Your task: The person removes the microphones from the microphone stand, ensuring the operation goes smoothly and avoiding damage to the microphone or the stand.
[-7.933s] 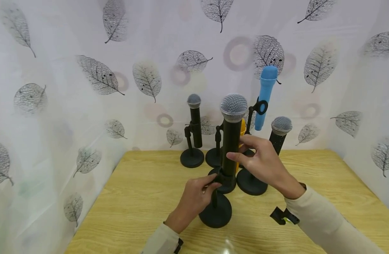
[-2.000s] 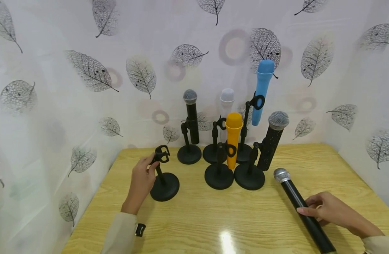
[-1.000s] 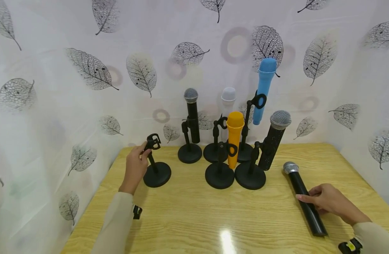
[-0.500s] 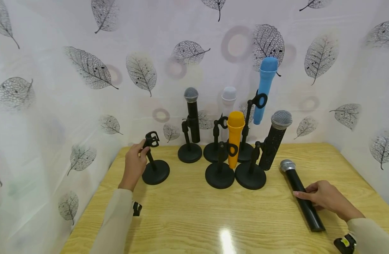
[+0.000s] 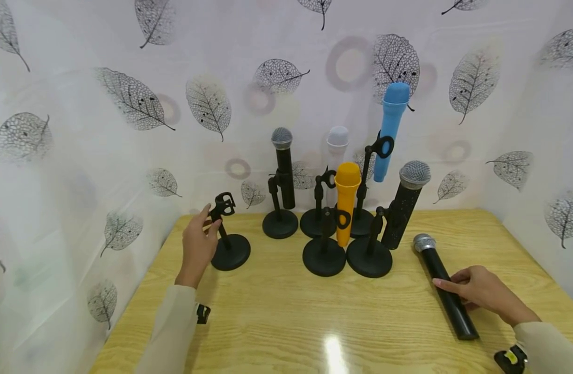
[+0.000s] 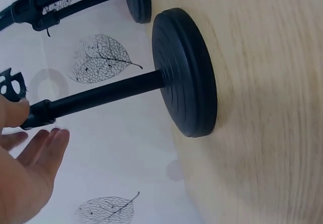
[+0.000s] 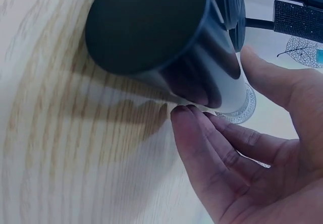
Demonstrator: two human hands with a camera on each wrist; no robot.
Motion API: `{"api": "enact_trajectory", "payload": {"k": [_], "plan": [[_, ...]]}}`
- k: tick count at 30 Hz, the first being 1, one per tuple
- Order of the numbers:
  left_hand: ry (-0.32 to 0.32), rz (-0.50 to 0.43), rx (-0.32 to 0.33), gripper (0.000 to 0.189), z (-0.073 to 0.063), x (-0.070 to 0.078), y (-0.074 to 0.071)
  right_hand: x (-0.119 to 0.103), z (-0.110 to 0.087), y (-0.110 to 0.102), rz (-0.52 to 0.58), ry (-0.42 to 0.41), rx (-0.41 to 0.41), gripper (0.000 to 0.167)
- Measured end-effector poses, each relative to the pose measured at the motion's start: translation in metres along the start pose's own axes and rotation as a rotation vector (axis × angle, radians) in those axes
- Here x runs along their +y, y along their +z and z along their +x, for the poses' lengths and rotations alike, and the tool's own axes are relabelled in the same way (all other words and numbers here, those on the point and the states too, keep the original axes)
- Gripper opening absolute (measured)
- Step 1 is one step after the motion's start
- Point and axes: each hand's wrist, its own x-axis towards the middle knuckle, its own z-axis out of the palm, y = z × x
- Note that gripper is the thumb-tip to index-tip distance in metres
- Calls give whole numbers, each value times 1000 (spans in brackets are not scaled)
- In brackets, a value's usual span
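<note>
On the right part of the counter (image 5: 277, 322), the mic (image 5: 456, 312) is being pinched by the right hand (image 5: 487, 292), the thumb being laid on one side of the black body and the fingers on the other. The mic seems to be lying along the counter, its silver head being turned away from the person.

On the left part, the stand (image 6: 111, 94) is being lightly touched near its neck by the left hand (image 5: 199, 248); the fingers are being held loose, and in the left wrist view a gap is being seen between the pole and the lower fingers, so nothing is being firmly grasped there. No mic is being carried by the clip (image 5: 220, 208), and the base (image 5: 232, 254) is being supported flat by the counter.

In judgement, most care is being demanded by the round body, because rolling may be caused by a sideways push; level, even finger pressure is being advised. For the stand, a straight, slow finger movement is being recommended, so that the clip is not being caught and the pole is not being tipped.
</note>
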Motion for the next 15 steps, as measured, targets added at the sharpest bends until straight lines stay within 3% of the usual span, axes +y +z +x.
{"api": "enact_trajectory", "payload": {"k": [7,15], "plan": [[74,-1,149,34,-19,12,-3,5,-4,-8,52,-41,27,78],[233,-8,169,21,-38,23,8,8,-9,-23,37,-58,88,83]]}}
